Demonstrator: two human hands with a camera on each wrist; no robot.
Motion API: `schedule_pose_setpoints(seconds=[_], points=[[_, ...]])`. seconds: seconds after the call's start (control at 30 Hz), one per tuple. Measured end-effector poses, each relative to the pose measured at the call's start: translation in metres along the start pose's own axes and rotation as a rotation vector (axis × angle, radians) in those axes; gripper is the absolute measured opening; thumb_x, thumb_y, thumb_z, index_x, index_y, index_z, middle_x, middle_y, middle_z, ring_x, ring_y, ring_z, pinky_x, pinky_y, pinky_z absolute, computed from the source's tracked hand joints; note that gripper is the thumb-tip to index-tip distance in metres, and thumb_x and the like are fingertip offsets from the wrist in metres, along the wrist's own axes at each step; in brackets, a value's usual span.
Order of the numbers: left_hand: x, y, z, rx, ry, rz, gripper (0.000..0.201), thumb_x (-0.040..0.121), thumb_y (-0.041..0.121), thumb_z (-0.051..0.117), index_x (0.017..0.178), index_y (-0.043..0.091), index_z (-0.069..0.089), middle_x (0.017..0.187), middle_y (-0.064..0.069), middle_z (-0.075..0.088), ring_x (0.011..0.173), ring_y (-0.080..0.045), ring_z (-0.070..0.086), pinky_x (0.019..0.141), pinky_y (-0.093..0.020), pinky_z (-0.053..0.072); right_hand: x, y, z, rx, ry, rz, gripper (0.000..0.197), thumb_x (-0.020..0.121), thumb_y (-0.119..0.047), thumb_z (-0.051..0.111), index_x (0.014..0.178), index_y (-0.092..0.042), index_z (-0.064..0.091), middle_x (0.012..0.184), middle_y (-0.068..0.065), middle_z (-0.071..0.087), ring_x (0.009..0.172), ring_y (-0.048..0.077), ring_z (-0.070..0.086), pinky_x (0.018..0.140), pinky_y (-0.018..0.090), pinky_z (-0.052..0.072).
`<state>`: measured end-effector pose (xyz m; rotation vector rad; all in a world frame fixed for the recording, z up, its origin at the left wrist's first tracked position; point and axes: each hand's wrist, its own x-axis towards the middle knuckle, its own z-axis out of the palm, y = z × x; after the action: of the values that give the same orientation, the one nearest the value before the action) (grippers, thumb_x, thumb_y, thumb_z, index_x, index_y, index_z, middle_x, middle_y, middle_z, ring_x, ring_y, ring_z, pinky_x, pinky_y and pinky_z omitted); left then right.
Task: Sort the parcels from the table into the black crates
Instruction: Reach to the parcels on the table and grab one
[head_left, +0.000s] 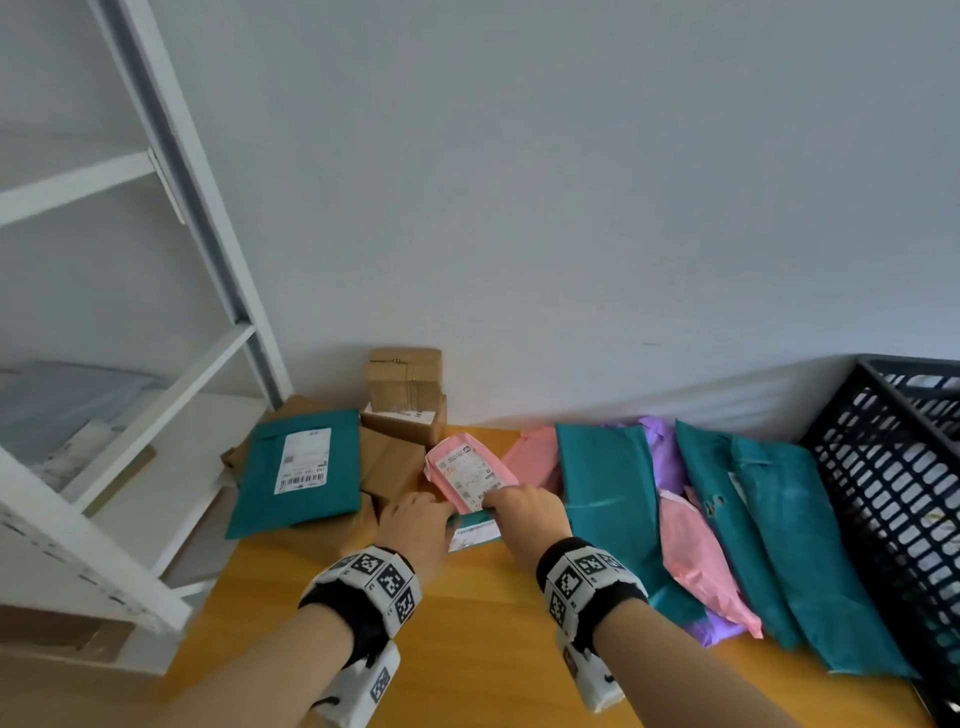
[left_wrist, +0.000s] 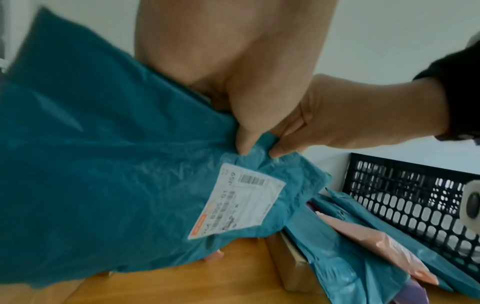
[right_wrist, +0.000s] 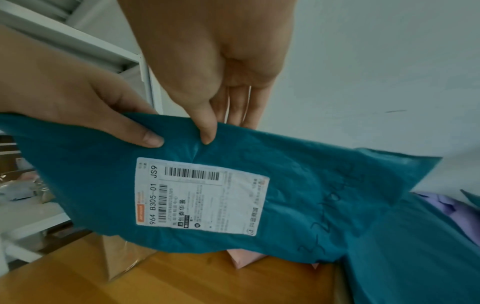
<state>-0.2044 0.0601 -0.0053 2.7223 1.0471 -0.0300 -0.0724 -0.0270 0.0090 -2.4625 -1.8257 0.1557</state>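
Note:
Both hands hold one teal parcel (head_left: 475, 532) with a white label just above the wooden table (head_left: 467, 649). In the wrist views the teal parcel (left_wrist: 116, 164) (right_wrist: 298, 185) hangs from its top edge. My left hand (head_left: 415, 514) (left_wrist: 241, 133) pinches that edge, thumb in front and fingers behind. My right hand (head_left: 519, 504) (right_wrist: 207, 131) pinches the same edge right beside it. A pink labelled parcel (head_left: 465, 475) lies just beyond my fingers; I cannot tell whether they touch it. The black crate (head_left: 893, 467) (left_wrist: 405, 195) stands at the table's right end.
Several teal parcels (head_left: 779, 530), pink parcels (head_left: 701, 561) and a purple one (head_left: 665, 452) lie between my hands and the crate. Cardboard boxes (head_left: 405, 389) stand by the wall. Another teal parcel (head_left: 301, 467) rests on boxes at the left, beside a white shelf (head_left: 130, 415).

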Motion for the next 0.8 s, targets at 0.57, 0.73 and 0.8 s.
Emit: schedule_pose_setpoints(seconds=[0.57, 0.73, 0.8], points=[[0.017, -0.032, -0.049, -0.484, 0.525, -0.207, 0.089, 0.081, 0.021, 0.073, 0.149, 0.017, 0.015, 0.158, -0.009, 0.007, 0.144, -0.026, 0.019, 0.111, -0.038, 0.029, 0.022, 0.042, -0.058, 0.344, 0.271, 0.307, 0.026, 0.095, -0.019, 0.049, 0.108, -0.024, 0.071, 0.099, 0.001, 0.072, 0.090, 0.024, 0.064, 0.073, 0.029, 0.049], [0.028, -0.025, -0.030, -0.586, 0.372, -0.230, 0.076, 0.084, 0.024, 0.068, 0.145, 0.019, 0.022, 0.148, -0.007, 0.029, 0.134, -0.026, 0.039, 0.104, -0.045, 0.043, 0.022, 0.040, -0.084, 0.510, 0.402, 0.271, 0.022, 0.093, -0.015, 0.055, 0.105, -0.018, 0.073, 0.099, 0.000, 0.073, 0.091, 0.020, 0.065, 0.077, 0.027, 0.050], [0.032, -0.019, -0.029, -0.583, 0.306, -0.233, 0.063, 0.086, 0.023, 0.066, 0.139, 0.018, 0.031, 0.134, -0.007, 0.048, 0.118, -0.023, 0.054, 0.092, -0.040, 0.052, 0.023, 0.040, -0.092, 0.572, 0.431, 0.239, 0.019, 0.091, -0.013, 0.059, 0.101, -0.016, 0.075, 0.097, -0.001, 0.073, 0.090, 0.017, 0.064, 0.078, 0.023, 0.046]])
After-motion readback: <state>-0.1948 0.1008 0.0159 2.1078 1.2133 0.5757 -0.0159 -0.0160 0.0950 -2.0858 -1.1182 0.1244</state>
